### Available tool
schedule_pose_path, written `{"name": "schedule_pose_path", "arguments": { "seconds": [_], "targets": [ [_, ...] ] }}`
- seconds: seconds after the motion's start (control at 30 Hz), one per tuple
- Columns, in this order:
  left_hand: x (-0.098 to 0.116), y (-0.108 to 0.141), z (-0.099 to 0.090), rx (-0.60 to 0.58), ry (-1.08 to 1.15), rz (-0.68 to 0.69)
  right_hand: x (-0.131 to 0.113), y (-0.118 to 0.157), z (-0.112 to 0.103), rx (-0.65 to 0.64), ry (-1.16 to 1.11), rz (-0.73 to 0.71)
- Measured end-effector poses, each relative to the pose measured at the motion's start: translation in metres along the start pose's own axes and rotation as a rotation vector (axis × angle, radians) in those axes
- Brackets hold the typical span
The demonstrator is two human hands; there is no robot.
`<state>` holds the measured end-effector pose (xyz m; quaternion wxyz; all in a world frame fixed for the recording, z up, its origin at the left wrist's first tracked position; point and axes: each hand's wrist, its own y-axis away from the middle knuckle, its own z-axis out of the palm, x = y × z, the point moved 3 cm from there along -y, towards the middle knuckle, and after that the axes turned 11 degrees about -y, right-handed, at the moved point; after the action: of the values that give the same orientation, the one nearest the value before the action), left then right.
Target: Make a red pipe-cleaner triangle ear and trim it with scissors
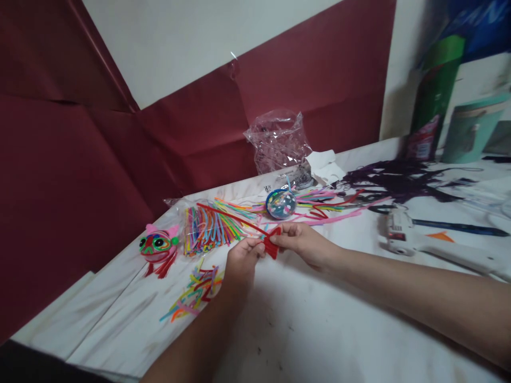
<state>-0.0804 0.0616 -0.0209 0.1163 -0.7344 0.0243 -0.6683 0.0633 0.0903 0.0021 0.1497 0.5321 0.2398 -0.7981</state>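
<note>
A red pipe cleaner (pixel 272 244) is folded into a compact zigzag at one end, and its straight tail runs up and left over the table. My left hand (pixel 245 254) pinches the folded part from the left. On the right side of the same folds, my right hand (pixel 301 242) has its thumb and fingers closed. Just beyond my hands sits a clear ball (pixel 280 204) with coloured bits in it. To the left lies a bundle of multicoloured pipe cleaners (pixel 217 232) partly in a plastic bag, with short cut pieces (pixel 195 290) nearer me.
A pink and red craft figure (pixel 158 246) stands at the left. At the right lie a white glue gun (pixel 399 232), a dark blue pen (pixel 459 227) and dark purple strands (pixel 395 178). Behind are a clear plastic bag (pixel 277 141), a green box (pixel 437 96) and a teal container (pixel 473 130).
</note>
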Motion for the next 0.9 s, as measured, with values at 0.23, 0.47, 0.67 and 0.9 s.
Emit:
{"name": "schedule_pose_path", "arguments": {
  "seconds": [0.23,0.47,0.67,0.9],
  "targets": [
    [0.018,0.005,0.007,0.07,-0.057,0.027,0.002,0.002,0.003,-0.046,0.077,-0.012],
    [0.024,0.008,0.01,0.071,-0.04,0.028,0.002,0.005,0.009,-0.032,0.059,-0.031],
    [0.024,0.008,0.01,0.064,-0.039,0.031,0.008,0.006,0.008,-0.031,-0.013,0.0],
    [0.026,0.011,0.008,0.054,-0.053,0.012,0.01,0.006,0.008,-0.046,-0.04,-0.001]
  ]
}}
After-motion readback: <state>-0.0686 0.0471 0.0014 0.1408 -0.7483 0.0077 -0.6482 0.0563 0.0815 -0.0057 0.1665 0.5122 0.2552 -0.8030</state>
